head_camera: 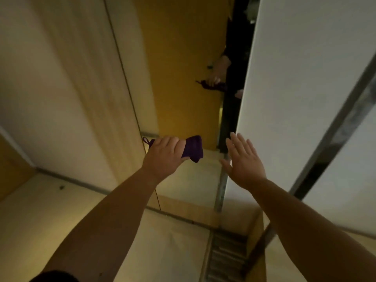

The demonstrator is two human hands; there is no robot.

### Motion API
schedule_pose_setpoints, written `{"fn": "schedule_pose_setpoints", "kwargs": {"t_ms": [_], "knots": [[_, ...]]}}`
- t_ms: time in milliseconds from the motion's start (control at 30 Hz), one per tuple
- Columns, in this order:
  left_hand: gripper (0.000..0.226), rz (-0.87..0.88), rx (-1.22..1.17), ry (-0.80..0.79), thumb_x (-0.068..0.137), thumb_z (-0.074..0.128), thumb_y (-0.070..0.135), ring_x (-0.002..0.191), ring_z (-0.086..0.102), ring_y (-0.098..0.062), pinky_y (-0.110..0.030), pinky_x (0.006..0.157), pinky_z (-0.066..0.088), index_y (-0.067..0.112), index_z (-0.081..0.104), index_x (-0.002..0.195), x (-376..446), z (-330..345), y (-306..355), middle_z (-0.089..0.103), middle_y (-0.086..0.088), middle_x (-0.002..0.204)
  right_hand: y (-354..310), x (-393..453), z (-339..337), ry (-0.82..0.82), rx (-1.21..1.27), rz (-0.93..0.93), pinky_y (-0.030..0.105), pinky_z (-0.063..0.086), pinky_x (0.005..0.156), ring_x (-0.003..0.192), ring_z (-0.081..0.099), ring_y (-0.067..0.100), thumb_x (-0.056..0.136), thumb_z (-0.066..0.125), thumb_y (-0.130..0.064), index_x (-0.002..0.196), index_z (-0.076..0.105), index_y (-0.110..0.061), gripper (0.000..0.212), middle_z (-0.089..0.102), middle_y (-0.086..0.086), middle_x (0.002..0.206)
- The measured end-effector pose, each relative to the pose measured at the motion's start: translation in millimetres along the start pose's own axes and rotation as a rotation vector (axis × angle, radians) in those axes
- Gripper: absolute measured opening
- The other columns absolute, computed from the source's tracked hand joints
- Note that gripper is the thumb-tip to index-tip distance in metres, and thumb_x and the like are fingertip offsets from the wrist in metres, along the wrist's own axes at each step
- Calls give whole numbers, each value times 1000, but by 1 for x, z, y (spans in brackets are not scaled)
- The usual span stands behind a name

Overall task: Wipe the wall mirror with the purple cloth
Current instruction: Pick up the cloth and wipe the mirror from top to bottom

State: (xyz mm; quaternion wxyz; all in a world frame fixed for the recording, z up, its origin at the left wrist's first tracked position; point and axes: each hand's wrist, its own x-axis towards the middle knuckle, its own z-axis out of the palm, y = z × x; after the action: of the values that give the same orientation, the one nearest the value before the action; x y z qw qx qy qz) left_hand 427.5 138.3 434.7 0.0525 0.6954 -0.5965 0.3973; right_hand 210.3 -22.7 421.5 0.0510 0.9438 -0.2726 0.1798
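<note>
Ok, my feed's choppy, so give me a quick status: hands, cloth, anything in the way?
Left hand shut on cloth, bunched. Right hand open, flat, empty. Mirror ahead, nothing blocking it.

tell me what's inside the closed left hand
The left hand grips a bunched purple cloth; one end and a loop stick out. The part under the fingers is hidden.

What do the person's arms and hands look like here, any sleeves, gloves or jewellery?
Both forearms are bare right up to the bottom edge of the frame: no sleeves visible. Left hand and right hand are ungloved, with no rings showing on the visible fingers. Neither wrist shows a band directly. The mirror reflection hints at a dark wrist band, too small to confirm.
</note>
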Motion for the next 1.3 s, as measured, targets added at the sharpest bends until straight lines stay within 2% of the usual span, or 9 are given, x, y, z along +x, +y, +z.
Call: {"fn": "schedule_pose_setpoints", "kwargs": {"t_ms": [200,400,533,633,800,967,1100,1200,1300], "knots": [[42,-47,104,153,92,59,49,77,53,-25,-37,69,43,10,54,107,67,-28,-85,56,-6,90,-18,102,-70,199,-58,-85,43,3,122,149,-2,21,98,14,-59,154,22,-11,74,16,10,163],[47,-58,220,299,90,59,52,77,53,-24,-36,68,42,9,56,108,149,-34,-148,57,-6,90,-11,201,-122,385,-86,-172,46,11,120,149,11,26,99,17,-56,150,35,-10,71,26,12,160],[47,-79,260,360,92,54,52,78,53,-25,-37,68,43,9,58,109,207,-38,-195,57,-6,91,-2,274,-158,444,-124,-205,41,0,123,151,9,25,98,20,-56,152,32,-11,71,23,11,162],[48,-131,304,392,94,48,53,80,53,-25,-38,70,43,9,56,110,246,-45,-232,56,-6,92,2,322,-189,533,-206,-215,40,-1,122,149,21,31,99,28,-53,147,40,-7,67,33,16,157],[49,-157,354,463,92,57,52,82,53,-27,-40,70,45,7,54,113,296,-50,-287,56,-8,95,2,385,-221,601,-286,-237,49,13,122,150,15,31,101,8,-57,150,33,-8,74,25,15,160],[48,-146,406,596,94,50,52,77,52,-27,-38,67,41,7,53,110,329,-43,-342,55,-8,91,-15,438,-240,713,-395,-217,49,10,122,149,19,31,101,20,-53,149,35,-7,68,29,16,159],[50,-84,351,650,97,39,52,82,55,-28,-40,70,44,7,54,114,348,-33,-384,57,-10,96,-42,469,-255,804,-437,-193,50,13,121,150,17,32,101,25,-52,150,30,-8,67,26,16,160],[54,-38,296,710,96,37,53,85,57,-30,-41,72,46,6,57,114,365,-40,-415,59,-11,99,-61,485,-273,864,-472,-135,51,12,122,151,11,31,101,24,-54,151,29,-9,67,21,14,162],[55,-19,262,803,96,37,53,87,58,-32,-43,73,48,5,56,115,385,-59,-443,60,-13,101,-72,495,-295,913,-509,-55,49,5,122,151,7,31,101,19,-55,151,29,-9,69,18,15,162]]}}
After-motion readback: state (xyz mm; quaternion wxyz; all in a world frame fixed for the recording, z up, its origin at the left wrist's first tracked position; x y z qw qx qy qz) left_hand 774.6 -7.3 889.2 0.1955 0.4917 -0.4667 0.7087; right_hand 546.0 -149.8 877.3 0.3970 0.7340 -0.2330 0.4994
